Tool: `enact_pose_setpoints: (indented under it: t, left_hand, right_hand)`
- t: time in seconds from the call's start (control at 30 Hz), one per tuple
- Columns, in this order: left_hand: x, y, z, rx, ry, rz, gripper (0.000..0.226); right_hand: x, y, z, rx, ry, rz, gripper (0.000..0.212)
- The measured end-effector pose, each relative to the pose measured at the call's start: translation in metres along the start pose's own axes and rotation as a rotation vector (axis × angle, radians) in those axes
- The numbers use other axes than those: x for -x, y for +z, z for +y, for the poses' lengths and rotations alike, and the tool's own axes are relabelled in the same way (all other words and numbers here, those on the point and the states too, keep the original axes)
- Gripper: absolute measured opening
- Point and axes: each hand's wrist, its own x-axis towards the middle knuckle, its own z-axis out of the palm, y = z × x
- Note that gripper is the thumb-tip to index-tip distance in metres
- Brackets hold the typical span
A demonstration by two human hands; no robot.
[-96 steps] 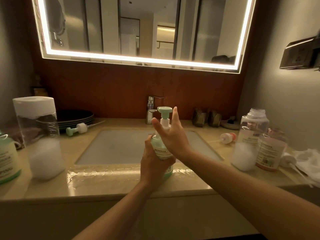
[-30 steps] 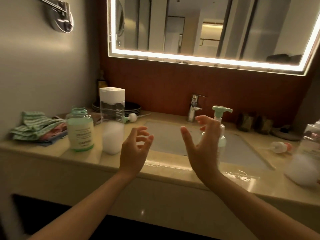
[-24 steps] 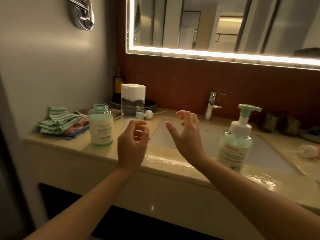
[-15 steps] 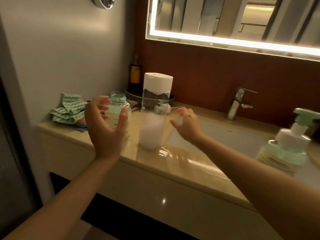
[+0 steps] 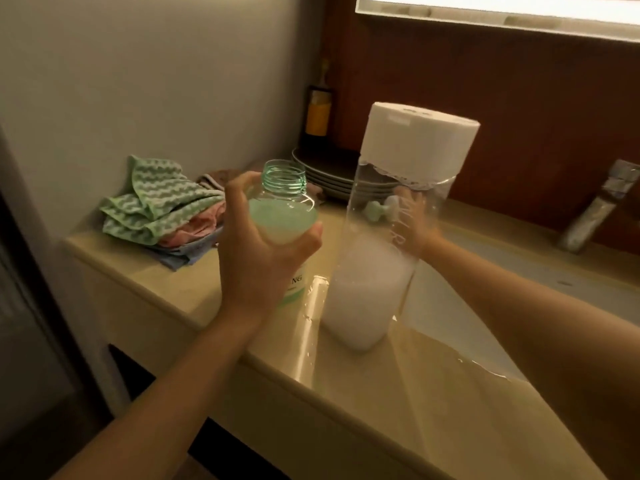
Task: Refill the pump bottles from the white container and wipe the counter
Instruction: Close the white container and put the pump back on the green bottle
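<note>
Gripping the open bottle [image 5: 284,216] round its shoulder, the left hand [image 5: 263,261] keeps it near the counter's [image 5: 433,410] left front edge. The right hand [image 5: 419,220] clasps the container [image 5: 374,289] just beside it, mid-wall. Half full, the container likely handles heavy, smooth and slippery, so a low, firm hold would suit.

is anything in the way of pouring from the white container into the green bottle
The green bottle is uncapped in the left hand, and nothing stands between it and the white container beside it. Only the container's white lid, still on, blocks the pour.
</note>
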Motion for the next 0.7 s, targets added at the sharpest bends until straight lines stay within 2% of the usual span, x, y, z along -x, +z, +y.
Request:
enact_pose_setpoints:
  t: [0.13, 0.23, 0.4, 0.5, 0.57, 0.7]
  left_hand:
    - [-0.001, 0.003, -0.003, 0.051, -0.002, -0.019, 0.061]
    - [-0.001, 0.003, -0.005, 0.051, 0.003, -0.015, 0.061]
    - [0.001, 0.003, -0.001, 0.034, -0.029, -0.044, 0.062]
    - [0.003, 0.003, 0.003, -0.010, -0.053, -0.052, 0.064]
    - [0.006, 0.002, 0.008, -0.041, -0.072, -0.061, 0.066]
    - [0.018, -0.006, 0.024, -0.076, -0.084, -0.102, 0.067]
  right_hand:
    - [-0.021, 0.007, 0.002, -0.053, 0.023, -0.018, 0.043]
    - [-0.018, 0.004, 0.005, -0.056, -0.021, -0.040, 0.043]
    - [0.010, -0.015, -0.007, 0.256, -0.096, -0.024, 0.050]
    - [0.032, -0.030, -0.024, 0.436, -0.129, -0.084, 0.049]
    - [0.051, -0.039, -0.027, 0.419, -0.079, -0.102, 0.045]
    - [0.094, -0.072, -0.027, 0.288, 0.136, -0.081, 0.041]
